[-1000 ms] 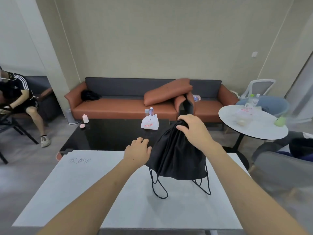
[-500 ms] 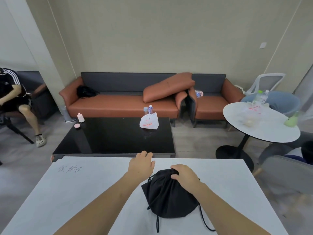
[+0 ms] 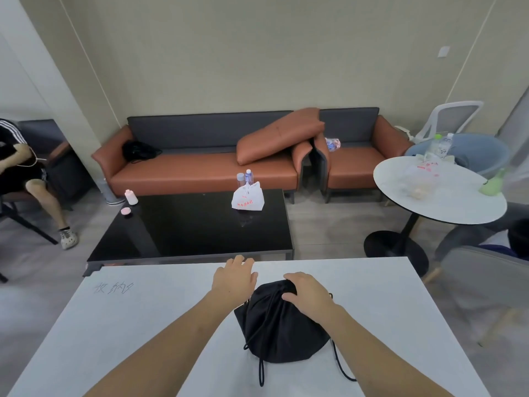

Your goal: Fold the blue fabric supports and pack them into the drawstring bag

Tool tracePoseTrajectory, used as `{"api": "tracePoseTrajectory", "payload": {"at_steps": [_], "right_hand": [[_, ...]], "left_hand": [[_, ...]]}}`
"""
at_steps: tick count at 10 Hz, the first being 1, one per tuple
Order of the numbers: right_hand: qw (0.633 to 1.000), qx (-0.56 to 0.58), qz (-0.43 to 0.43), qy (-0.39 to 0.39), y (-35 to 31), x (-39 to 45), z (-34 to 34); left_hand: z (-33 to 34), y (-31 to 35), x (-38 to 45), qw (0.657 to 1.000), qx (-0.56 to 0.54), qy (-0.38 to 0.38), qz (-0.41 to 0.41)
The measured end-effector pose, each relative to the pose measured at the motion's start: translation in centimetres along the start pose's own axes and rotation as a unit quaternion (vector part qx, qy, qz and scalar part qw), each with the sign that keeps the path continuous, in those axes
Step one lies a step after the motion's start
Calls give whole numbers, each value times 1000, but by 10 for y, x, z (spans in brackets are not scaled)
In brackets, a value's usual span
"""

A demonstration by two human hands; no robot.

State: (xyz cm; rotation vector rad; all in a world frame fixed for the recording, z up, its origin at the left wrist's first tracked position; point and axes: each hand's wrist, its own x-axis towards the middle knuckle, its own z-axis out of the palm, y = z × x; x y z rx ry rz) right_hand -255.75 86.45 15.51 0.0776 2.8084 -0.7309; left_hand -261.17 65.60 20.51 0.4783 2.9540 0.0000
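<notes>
The black drawstring bag sits bulging on the white table, its neck cinched and its cords trailing toward me. My right hand lies over the top of the bag, fingers curled around the gathered neck. My left hand rests flat on the table just left of the bag, fingers apart, holding nothing. No blue fabric shows; the bag's inside is hidden.
Beyond the white table stands a black coffee table with a white paper bag and bottles. Behind it is an orange sofa. A round white table stands at the right, and a seated person at the left.
A second ago my right hand held the bag up by its neck; it has come down onto the table. My left hand stayed beside it.
</notes>
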Motion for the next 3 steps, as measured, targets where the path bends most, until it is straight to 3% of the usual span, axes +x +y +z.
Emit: {"api": "tracePoseTrajectory", "payload": {"at_steps": [3], "right_hand": [[998,-24,-30,46,-8,-14,-10]], "left_hand": [[-3,11,-15,1000,19,12,8]]}}
